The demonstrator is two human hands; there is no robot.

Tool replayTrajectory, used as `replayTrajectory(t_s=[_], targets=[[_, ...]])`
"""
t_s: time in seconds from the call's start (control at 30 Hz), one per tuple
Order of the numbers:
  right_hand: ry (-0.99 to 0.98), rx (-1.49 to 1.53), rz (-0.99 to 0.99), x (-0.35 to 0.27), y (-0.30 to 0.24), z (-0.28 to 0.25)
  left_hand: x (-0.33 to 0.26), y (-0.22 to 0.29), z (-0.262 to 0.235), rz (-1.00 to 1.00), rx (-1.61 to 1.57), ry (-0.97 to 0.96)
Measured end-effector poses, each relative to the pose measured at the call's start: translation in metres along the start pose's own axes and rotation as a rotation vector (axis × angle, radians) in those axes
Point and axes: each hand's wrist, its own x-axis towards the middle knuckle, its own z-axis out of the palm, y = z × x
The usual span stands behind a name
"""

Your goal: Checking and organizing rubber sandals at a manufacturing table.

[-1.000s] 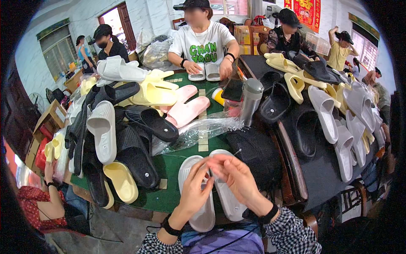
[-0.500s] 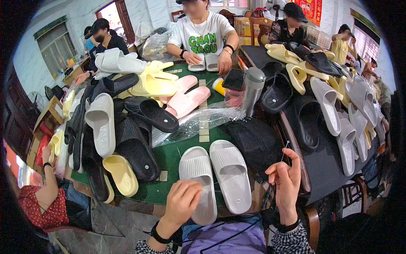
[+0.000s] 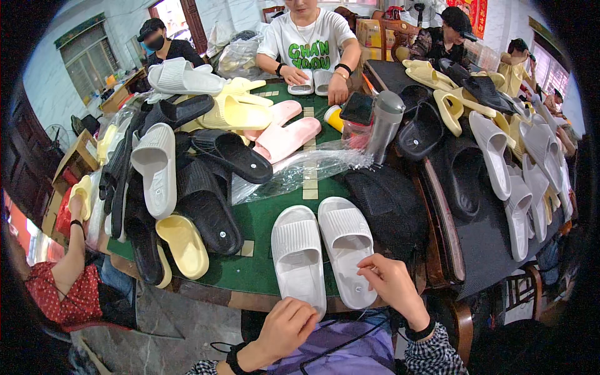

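Note:
Two light grey slide slippers stand side by side at the table's near edge, toes pointing away from me: the left slipper (image 3: 297, 250) and the right slipper (image 3: 345, 240). My left hand (image 3: 286, 328) is closed, fingers curled together, beside the heel of the left slipper. Over the heel of the right slipper, my right hand (image 3: 395, 286) has its thumb and fingers drawn together. Whatever either hand pinches is too fine to make out. Beyond the slippers lies a clear plastic bundle of thin strands (image 3: 300, 169).
Black, grey and yellow slippers (image 3: 209, 206) heap up on the left, with a pink pair (image 3: 290, 137) beside them. A black mesh cap (image 3: 390, 206) and steel tumbler (image 3: 384, 125) stand right. More slippers (image 3: 490, 150) cover the right-hand table. Co-workers sit around, one opposite (image 3: 309, 47).
My right hand has come down and left from beside the slippers, where it held up a thin strand, to the right slipper's heel. My left hand has drawn back toward me.

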Motion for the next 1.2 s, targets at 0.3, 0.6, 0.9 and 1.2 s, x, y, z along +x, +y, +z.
replayTrajectory(t_s=[0.3,0.6,0.9,1.2], targets=[[-0.014,-0.288,-0.308,0.028,0.011,0.018,0.019,-0.011,-0.001,-0.071,0.134,-0.025],[-0.299,-0.326,-0.085,0.072,0.028,0.035,0.056,-0.048,0.031,-0.006,0.298,-0.062],[-0.412,-0.262,0.056,0.086,0.028,0.04,0.085,-0.062,0.049,-0.45,0.201,-0.397],[-0.305,-0.219,-0.051,0.081,0.037,0.052,0.088,-0.066,0.051,-0.528,0.205,-0.312]])
